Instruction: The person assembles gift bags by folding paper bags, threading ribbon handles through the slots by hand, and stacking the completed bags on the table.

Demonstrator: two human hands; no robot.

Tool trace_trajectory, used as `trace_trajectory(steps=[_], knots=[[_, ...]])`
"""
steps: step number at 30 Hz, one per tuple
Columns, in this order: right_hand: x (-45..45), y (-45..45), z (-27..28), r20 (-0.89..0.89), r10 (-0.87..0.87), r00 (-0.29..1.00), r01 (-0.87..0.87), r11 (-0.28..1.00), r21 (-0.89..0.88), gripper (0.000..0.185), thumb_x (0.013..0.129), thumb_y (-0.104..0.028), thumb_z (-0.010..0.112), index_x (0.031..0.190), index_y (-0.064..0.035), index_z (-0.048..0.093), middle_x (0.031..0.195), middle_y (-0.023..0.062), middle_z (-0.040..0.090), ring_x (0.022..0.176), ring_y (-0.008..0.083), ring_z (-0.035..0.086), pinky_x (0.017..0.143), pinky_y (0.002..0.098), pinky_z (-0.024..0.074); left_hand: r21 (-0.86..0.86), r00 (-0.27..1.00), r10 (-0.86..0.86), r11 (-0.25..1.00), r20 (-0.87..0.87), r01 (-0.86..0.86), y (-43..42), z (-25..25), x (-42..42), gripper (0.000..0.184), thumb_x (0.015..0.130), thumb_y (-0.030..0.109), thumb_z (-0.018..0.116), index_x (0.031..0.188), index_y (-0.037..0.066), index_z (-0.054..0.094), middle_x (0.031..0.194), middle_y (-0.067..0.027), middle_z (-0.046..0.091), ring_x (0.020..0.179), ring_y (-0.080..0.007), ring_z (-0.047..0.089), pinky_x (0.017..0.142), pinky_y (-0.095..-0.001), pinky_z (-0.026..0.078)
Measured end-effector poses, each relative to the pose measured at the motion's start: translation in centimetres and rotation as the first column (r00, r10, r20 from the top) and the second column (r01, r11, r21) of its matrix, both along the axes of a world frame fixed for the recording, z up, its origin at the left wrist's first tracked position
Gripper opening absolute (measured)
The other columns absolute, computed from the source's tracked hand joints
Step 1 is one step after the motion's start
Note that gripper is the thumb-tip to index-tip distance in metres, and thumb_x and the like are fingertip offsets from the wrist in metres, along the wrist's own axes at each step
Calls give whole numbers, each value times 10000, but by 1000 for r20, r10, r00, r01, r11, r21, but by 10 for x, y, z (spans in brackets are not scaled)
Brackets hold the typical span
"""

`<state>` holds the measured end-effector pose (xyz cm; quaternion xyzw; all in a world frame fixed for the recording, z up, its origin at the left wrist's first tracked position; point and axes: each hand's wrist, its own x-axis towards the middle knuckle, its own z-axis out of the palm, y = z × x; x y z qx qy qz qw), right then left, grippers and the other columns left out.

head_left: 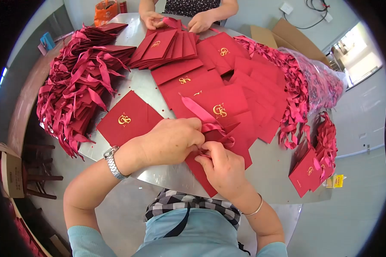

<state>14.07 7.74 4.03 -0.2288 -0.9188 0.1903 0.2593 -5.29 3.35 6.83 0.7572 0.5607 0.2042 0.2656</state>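
My left hand point(169, 141), with a silver watch at the wrist, has its fingers closed on a pink ribbon point(199, 110) over the red envelopes. Close against it, my right hand point(223, 167) pinches the same ribbon near the slot of a red envelope point(240, 124). The fingertips of both hands nearly meet, and the ribbon's end between them is partly hidden. Left of my hands lies a single red envelope point(126, 120) with a gold logo. More red envelopes point(188, 81) overlap beyond my hands.
Ribboned envelopes are heaped at the left point(79, 81). Pink ribbons point(296, 81) spill from a plastic bag point(326, 81) at the right, near a cardboard box point(296, 36). A small ribboned bundle point(306, 171) lies at the right edge. Across the table, another person's hands point(201, 21) handle envelopes.
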Motion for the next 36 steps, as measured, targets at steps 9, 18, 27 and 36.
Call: trace_trajectory(steps=[9,18,27,36], knots=[[68,-1,-18,-59,28,998,-13,968,251,811,634,-309,842,1268,71,505,1189,211,572,1075,373,550,938,491,412,330,984,83,944,-158,-27,-3,-28,-6,153,715,10,659,854,70,638,888,-84,571,799,-290,604,624,-405,505],[66,-3,-18,271,-88,959,72,995,69,791,687,-380,791,1332,-19,509,1365,211,442,1224,350,458,998,440,367,279,930,90,960,-356,14,2,-12,-11,159,675,55,659,824,109,643,865,-35,569,803,-257,593,602,-374,503],[69,-2,-20,247,-76,966,69,997,35,746,687,-367,793,1305,-36,538,1378,201,437,1260,333,441,1005,445,359,497,755,597,758,-270,-422,-1,-14,-74,82,781,36,638,850,64,670,841,-72,612,800,-307,624,639,-380,500],[72,-1,-23,192,-53,980,55,998,-7,755,693,-366,790,1314,-24,530,1393,213,420,1259,367,433,1018,465,351,373,935,354,866,13,-333,15,-7,-5,136,777,53,669,912,42,685,930,-116,633,856,-330,623,731,-401,525]])
